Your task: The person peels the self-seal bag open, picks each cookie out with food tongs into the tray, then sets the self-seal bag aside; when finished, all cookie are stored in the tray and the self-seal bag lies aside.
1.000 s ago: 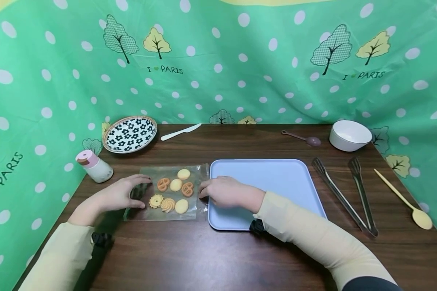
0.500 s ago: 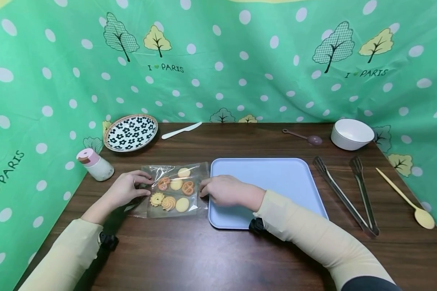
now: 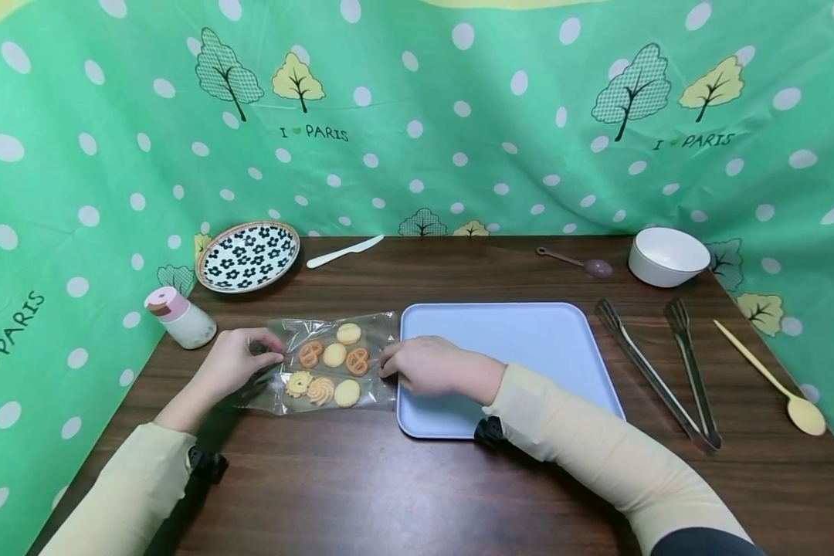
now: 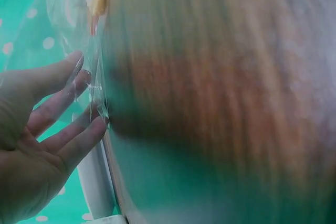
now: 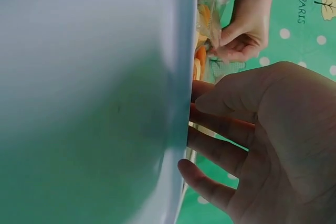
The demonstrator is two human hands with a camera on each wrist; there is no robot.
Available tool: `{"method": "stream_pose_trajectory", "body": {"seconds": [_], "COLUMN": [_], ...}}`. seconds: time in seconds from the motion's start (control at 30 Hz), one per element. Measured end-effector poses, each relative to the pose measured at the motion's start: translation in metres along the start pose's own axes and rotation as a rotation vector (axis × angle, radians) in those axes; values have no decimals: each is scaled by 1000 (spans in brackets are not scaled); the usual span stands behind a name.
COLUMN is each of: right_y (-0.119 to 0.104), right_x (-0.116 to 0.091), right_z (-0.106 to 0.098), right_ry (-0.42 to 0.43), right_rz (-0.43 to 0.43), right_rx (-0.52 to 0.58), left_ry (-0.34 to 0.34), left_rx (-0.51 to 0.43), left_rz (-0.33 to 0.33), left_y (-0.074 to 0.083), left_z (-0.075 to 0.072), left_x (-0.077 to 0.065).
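Observation:
A clear plastic bag (image 3: 378,398) lies left of the blue tray (image 3: 514,340), with several cookies showing in it, among them pretzel shapes (image 3: 310,354) and plain round ones (image 3: 347,394). My left hand (image 3: 232,363) pinches the bag's left edge; in the left wrist view thin film (image 4: 94,85) runs between the thumb and fingers. At the opposite edge, my right hand (image 3: 420,365) has thumb and forefinger together on the bag. The other fingers (image 5: 210,184) of that hand lie by the tray's left rim in the right wrist view.
Behind stand a flower-patterned bowl (image 3: 250,259), a white knife (image 3: 345,252), a purple spoon (image 3: 596,268) and a white bowl (image 3: 667,270). A pink-capped jar (image 3: 191,324) is at left. Metal tongs (image 3: 646,371) and a yellow spoon (image 3: 802,413) lie right of the tray.
My left hand has moved right onto the bag's left edge and closed its fingers on it; the film there is now lifted and creased. The right hand stays at the right edge.

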State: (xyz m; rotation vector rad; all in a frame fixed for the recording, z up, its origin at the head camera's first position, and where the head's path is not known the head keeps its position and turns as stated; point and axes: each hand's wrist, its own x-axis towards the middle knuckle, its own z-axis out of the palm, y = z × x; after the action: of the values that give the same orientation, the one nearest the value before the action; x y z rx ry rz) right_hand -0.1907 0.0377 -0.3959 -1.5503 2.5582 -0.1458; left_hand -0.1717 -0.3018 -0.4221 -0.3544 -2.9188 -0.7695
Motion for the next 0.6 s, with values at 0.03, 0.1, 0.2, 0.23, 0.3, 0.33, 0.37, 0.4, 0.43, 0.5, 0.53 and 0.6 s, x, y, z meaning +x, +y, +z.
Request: {"method": "stream_pose_trajectory", "body": {"seconds": [0.03, 0.1, 0.2, 0.23, 0.3, 0.33, 0.37, 0.4, 0.43, 0.5, 0.53, 0.6], "right_y": [0, 0, 0, 0, -1, -1, -1, -1, 0, 3, 5, 10], "right_x": [0, -2, -9, -13, -24, -31, -40, -49, -58, -78, -88, -107], "right_z": [0, -2, -6, -9, -16, -19, -23, -27, -30, -34, -35, -37], "right_ry": [-3, -10, -1, 6, 38, 64, 95, 123, 159, 229, 261, 317], "right_rz": [2, 1, -4, 2, 13, 23, 37, 54, 67, 100, 125, 183], "right_rx": [3, 8, 31, 44, 70, 80, 79, 81, 70, 56, 49, 50], "left_ry": [-1, -3, -7, -8, -6, -6, -8, -10, -10, -12, -13, -13], "left_rx": [-7, -19, -36, -47, -59, -69, -80, -93, -100, -108, -111, -110], "left_rz": [-5, -13, -27, -34, -43, -45, -47, -43, -43, -43, -44, -39], "left_y": [0, -1, 0, 0, 1, 2, 2, 3, 3, 3, 3, 2], "left_z": [-1, -2, -3, -4, -4, -4, -4, -4, -4, -3, -3, -3], "left_x": [0, -1, 1, 1, 2, 2, 2, 2, 1, 1, 0, 0]}}
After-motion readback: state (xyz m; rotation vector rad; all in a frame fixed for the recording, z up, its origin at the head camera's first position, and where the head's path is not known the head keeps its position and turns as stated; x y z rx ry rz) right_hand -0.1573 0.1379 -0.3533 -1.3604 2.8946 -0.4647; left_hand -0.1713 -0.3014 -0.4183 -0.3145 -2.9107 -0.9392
